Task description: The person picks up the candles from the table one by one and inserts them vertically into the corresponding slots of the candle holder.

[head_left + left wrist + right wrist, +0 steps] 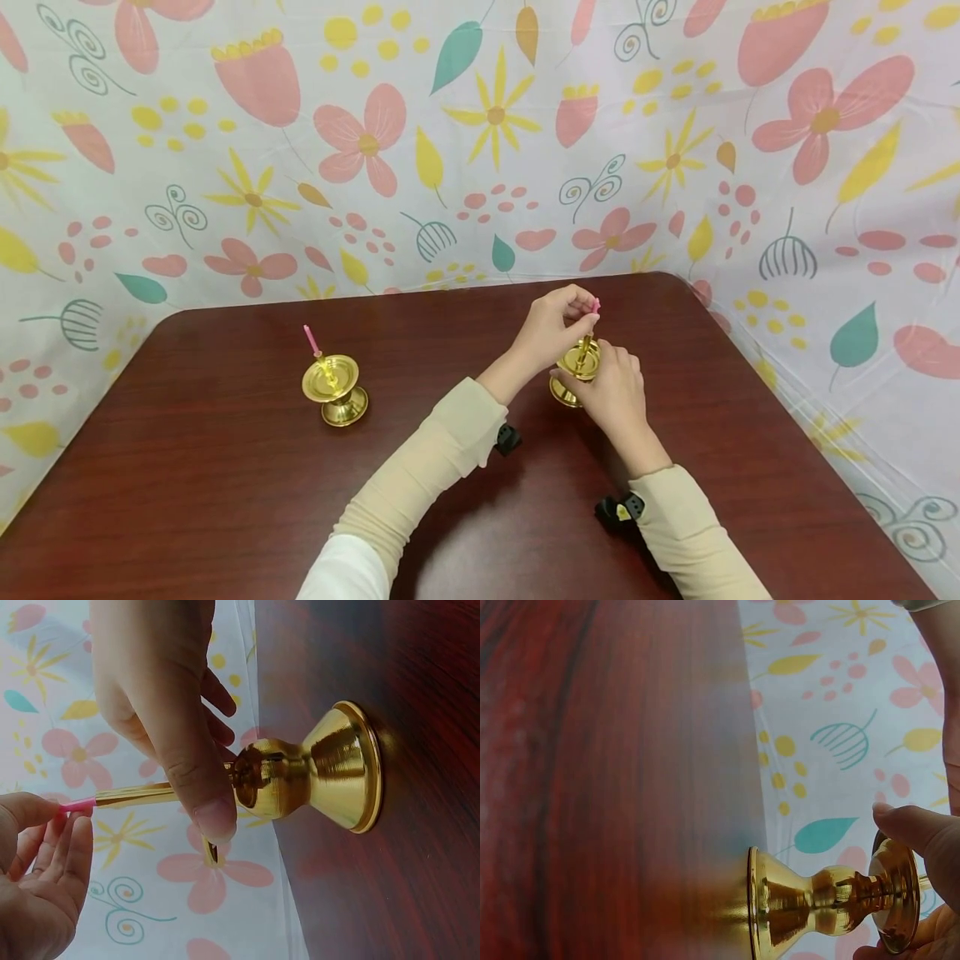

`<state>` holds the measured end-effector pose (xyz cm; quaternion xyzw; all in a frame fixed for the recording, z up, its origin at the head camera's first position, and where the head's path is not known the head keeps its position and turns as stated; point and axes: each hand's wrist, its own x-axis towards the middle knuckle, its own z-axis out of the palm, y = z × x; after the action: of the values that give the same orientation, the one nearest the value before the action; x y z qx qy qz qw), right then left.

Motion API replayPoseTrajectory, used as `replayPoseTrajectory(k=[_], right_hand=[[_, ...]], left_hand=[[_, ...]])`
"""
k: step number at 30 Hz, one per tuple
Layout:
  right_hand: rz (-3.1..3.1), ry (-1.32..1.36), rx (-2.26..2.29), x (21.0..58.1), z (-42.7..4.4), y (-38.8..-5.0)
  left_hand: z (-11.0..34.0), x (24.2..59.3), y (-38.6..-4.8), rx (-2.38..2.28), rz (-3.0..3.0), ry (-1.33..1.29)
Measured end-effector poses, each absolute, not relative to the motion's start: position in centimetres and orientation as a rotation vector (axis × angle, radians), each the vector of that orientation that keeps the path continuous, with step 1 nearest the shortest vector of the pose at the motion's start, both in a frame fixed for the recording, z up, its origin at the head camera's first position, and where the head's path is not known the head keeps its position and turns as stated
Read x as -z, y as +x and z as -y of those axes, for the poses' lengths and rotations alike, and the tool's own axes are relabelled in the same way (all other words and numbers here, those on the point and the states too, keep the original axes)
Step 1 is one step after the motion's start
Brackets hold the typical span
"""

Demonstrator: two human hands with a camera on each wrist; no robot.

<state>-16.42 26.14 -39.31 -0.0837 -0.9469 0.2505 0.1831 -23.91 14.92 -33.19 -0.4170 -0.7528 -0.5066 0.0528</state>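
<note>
A brass candle holder (566, 393) with a foot, a round dish and a slim upright tube stands at the right of the table. My left hand (550, 329) pinches a thin pink candle (78, 805) at the tube's upper end; the candle's lower part is hidden inside the tube. Around the holder's dish, my right hand (619, 390) has thumb and fingers on opposite sides, as the right wrist view also shows. A second brass holder (344, 408) stands to the left, a pink candle (311, 341) upright but slightly tilted in it.
Both holders stand on a dark red-brown wooden table (225, 500). Behind it and along its right side hangs a white cloth (480, 208) printed with flowers and leaves. Each wrist wears a black camera band.
</note>
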Motion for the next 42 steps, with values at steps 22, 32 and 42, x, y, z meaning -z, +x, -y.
replayPoseTrajectory(k=[22, 32, 42], right_hand=[[2.677, -0.245, -0.696, 39.25, -26.13, -16.38], [2.689, -0.248, -0.695, 39.21, -26.15, -16.40], [2.689, -0.243, -0.710, 39.19, -26.06, -16.36]], left_hand=[[-14.69, 33.43, -24.45, 1.479, 2.298, -1.343], [-14.63, 33.19, -24.53, 1.415, 2.306, -1.381], [-14.66, 32.72, -24.57, 1.339, 2.345, -1.423]])
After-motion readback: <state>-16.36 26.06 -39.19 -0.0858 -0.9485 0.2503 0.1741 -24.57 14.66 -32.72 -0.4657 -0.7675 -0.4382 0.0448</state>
